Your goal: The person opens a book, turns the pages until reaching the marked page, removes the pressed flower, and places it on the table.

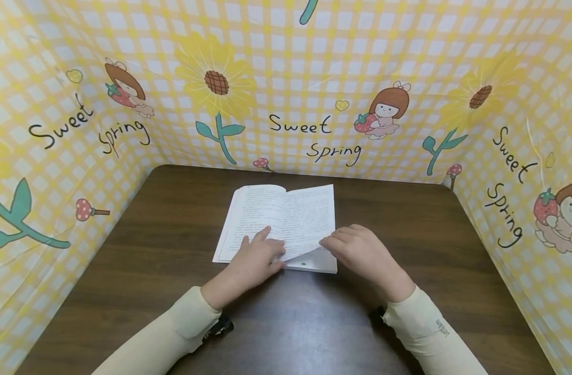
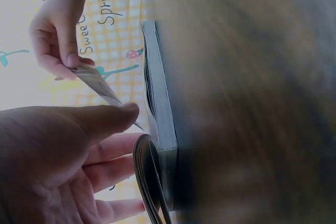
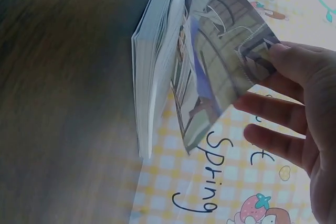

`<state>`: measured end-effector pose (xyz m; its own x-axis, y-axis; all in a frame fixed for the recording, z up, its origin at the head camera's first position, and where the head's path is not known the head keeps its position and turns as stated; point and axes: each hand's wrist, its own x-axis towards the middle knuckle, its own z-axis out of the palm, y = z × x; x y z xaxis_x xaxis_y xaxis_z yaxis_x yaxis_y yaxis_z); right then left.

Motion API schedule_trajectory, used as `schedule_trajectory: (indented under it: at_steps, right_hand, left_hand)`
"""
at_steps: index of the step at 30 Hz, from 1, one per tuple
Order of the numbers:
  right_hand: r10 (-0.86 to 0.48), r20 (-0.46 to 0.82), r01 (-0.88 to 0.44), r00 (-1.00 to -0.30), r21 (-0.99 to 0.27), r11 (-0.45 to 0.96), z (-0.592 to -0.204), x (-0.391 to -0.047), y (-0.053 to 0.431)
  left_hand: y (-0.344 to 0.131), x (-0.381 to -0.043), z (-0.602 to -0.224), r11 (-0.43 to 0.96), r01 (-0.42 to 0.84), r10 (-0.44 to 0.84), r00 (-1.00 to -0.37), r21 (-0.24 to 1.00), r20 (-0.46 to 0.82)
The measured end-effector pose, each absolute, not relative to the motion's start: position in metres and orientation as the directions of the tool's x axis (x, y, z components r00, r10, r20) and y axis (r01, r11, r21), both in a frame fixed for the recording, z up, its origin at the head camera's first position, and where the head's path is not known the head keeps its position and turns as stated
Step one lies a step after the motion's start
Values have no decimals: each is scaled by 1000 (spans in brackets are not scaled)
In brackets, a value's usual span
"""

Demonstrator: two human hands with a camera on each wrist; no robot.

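Note:
An open book [image 1: 260, 208] lies on the brown table, with printed text on both facing pages. My right hand [image 1: 361, 252] pinches the lower outer corner of a right-hand page [image 1: 309, 219] and holds it lifted off the pages below. In the right wrist view that lifted page [image 3: 226, 51] shows a coloured picture on its underside, with the thumb against its edge. My left hand [image 1: 258, 255] rests on the lower left page near the spine, its fingers spread. The left wrist view shows the left fingers [image 2: 107, 174] against the curved left-hand pages.
The dark wooden table [image 1: 173, 219] surrounds the book on all sides. A yellow checked cloth [image 1: 286, 78] with flowers and lettering stands as walls at the back, left and right. Dark wrist straps [image 1: 218, 327] sit at both cream sleeves.

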<state>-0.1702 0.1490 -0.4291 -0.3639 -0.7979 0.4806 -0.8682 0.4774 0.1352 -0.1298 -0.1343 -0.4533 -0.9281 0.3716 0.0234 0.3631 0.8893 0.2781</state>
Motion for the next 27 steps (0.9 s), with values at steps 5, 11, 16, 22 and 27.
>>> schedule_trajectory:
  at_steps: [5, 11, 16, 22, 27]
  right_hand:
    - [-766, 526, -859, -369, 121, 497, -426, -168, 147]
    - [-667, 588, -813, -458, 28, 582, -421, -170, 150]
    - [-618, 595, -775, -514, -14, 632, -422, -173, 152]
    - [-629, 520, -756, -579, -52, 653, -425, -174, 152]
    - [-652, 401, -733, -644, -77, 676, -431, -174, 152]
  left_hand:
    - [-134, -131, -452, 888, 349, 350, -935, 299, 53]
    - [-135, -132, -448, 879, 318, 310, -947, 357, 81]
    - [-139, -135, -445, 872, 261, 231, -965, 415, 121]
    - [-143, -136, -442, 882, 232, 130, -957, 410, 260]
    - [-146, -135, -440, 927, 247, 123, -912, 282, 392]
